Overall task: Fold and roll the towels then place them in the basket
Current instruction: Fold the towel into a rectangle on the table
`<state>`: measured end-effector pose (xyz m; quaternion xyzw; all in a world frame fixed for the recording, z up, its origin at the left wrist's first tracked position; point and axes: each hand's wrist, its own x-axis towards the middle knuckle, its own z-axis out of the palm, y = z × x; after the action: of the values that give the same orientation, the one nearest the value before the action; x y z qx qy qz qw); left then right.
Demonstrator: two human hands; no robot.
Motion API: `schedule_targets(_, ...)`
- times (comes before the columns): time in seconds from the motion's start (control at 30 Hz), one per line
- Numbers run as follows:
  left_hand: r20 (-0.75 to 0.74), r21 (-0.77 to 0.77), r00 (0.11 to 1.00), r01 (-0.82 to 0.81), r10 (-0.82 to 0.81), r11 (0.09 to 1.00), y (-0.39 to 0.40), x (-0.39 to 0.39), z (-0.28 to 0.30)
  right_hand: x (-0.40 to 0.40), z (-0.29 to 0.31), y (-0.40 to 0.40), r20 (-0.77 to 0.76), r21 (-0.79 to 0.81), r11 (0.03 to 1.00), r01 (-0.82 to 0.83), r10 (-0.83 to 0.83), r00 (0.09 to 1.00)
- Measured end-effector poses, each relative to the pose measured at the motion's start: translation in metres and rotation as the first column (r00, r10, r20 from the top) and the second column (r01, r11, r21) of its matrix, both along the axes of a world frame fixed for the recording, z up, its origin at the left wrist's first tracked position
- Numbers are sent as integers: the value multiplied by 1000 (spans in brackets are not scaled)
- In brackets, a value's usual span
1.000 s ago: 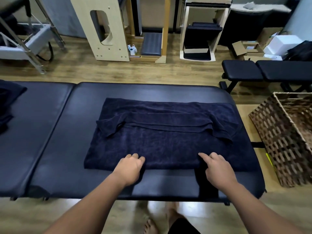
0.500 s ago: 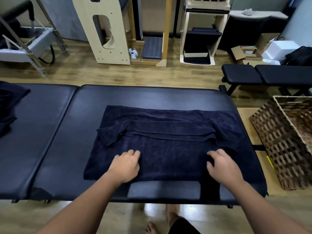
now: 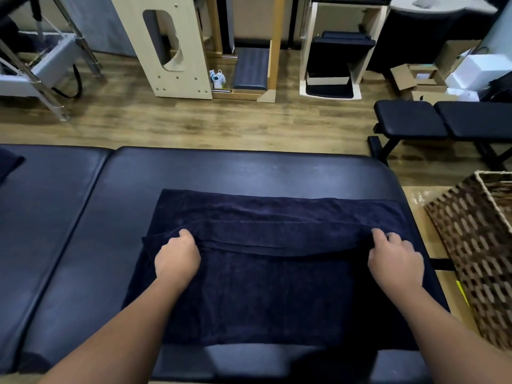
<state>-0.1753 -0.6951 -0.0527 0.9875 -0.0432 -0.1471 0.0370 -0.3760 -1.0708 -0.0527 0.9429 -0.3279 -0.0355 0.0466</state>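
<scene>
both our hands have moved up the dark towel (image 3: pixel 277 273) from its near edge to the hem of the folded flap across its middle. the left hand (image 3: pixel 177 257) now rests at the flap's left corner with fingers curled over the cloth, and the right hand (image 3: pixel 394 261) does the same at the right corner; whether either grip has truly pinched the fabric we cannot tell. the towel lies flat on the padded surface (image 3: pixel 249 170), partly folded. the basket (image 3: pixel 471 245) waits to the right, apart from the towel. we judge the next fold is about to begin; rolling is not yet started.
</scene>
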Motion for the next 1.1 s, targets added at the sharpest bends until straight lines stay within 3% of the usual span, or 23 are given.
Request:
schedule_targets(0.17, 169, -38, 985, -20, 26, 999, -11, 38, 6, 35, 9, -36, 159, -161, 984, -78, 104, 982)
schedule_targets(0.3, 148, -126, 986, -59, 78, 990, -25, 68, 16, 80, 20, -63, 76, -197, 979, -58, 74, 994)
schedule_targets(0.4, -54, -246, 998, 15, -29, 969, -25, 78, 11, 106, 26, -73, -41, -155, 988, 11, -18, 999)
schedule_targets(0.47, -107, -228, 983, 122, -149, 966, -23, 76, 3, 116, 22, -73, -131, -84, 996, 4, -15, 991)
schedule_targets(0.6, -113, -110, 977, 169, -181, 979, -15, 65, -8, 121, 3, -53, -203, 84, 982, -170, 183, 962)
schedule_targets(0.67, -92, -92, 983, 150, -159, 984, -11, 59, -9, 125, -4, -34, -166, 154, 960, -234, 259, 952)
schedule_targets(0.83, -79, -20, 996, 42, -44, 999, 4, 47, -4, 158, -11, 40, 6, 302, 822, -484, 506, 863)
schedule_targets(1.0, -81, -9, 989, -124, 123, 992, 35, 38, 2, 204, -6, 124, 73, 411, 642, -647, 685, 725)
schedule_targets(1.1, -62, -59, 986, -159, 155, 986, 58, 33, 2, 232, -6, 169, 75, 434, 581, -688, 738, 671)
